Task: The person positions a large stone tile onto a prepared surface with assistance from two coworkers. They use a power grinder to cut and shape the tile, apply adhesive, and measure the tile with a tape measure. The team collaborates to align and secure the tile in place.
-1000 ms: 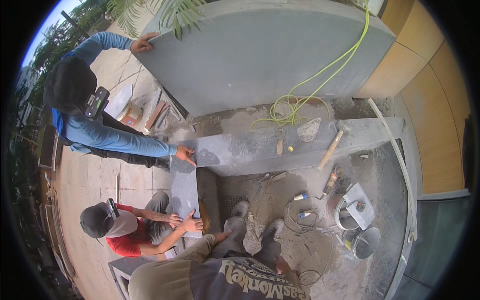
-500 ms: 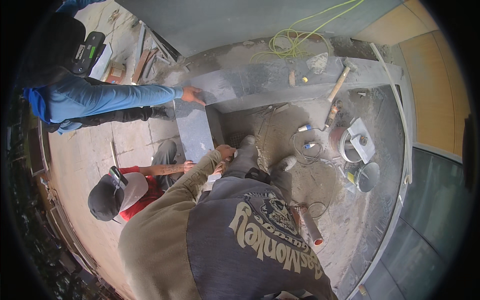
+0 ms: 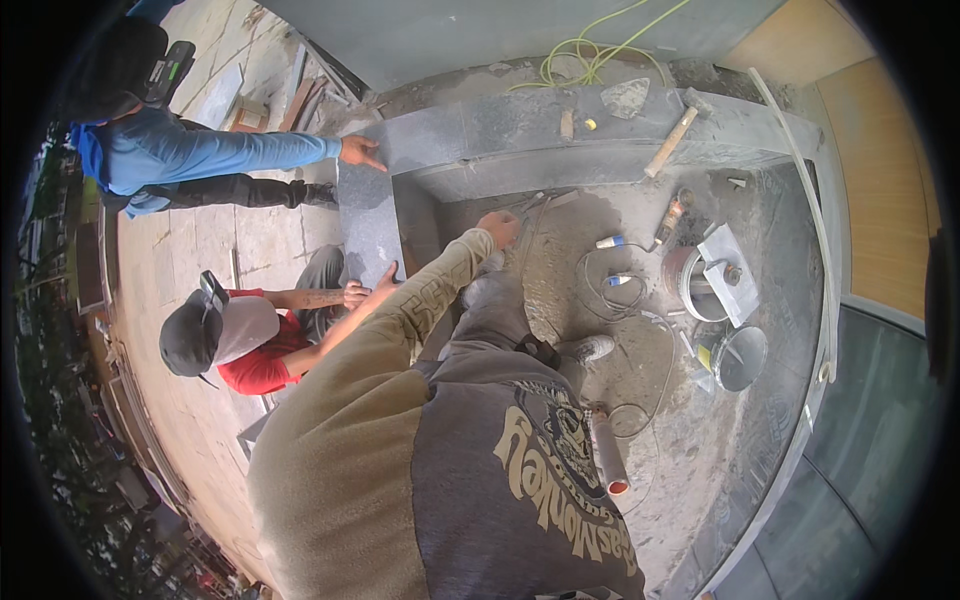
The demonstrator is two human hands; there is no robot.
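Observation:
My left hand (image 3: 500, 228) reaches forward over the wet, muddy floor (image 3: 545, 265) inside the stone-edged recess. Its fingers look bunched together; whatever they may hold is too small to make out. Thin strips (image 3: 540, 205) lie just beyond the fingers. My right hand does not show. To the left of my arm, a dark grey stone slab (image 3: 369, 225) forms the recess's side edge. A co-worker in red has both hands (image 3: 372, 288) at its near end. Another co-worker, in a blue sleeve, rests a hand (image 3: 362, 152) at its far corner.
On the long stone ledge (image 3: 430, 135) lie a trowel (image 3: 626, 98) and a hammer (image 3: 672, 140). Right of my feet are buckets (image 3: 740, 358), cables with blue plugs (image 3: 610, 242) and an angle grinder (image 3: 672, 218). A reddish pipe (image 3: 609, 455) stands beside me. A green hose (image 3: 590, 60) coils behind the ledge.
My left hand has moved forward from near my knees to above the recess floor. The co-worker in red now has both hands at the slab's near end. The view has shifted slightly.

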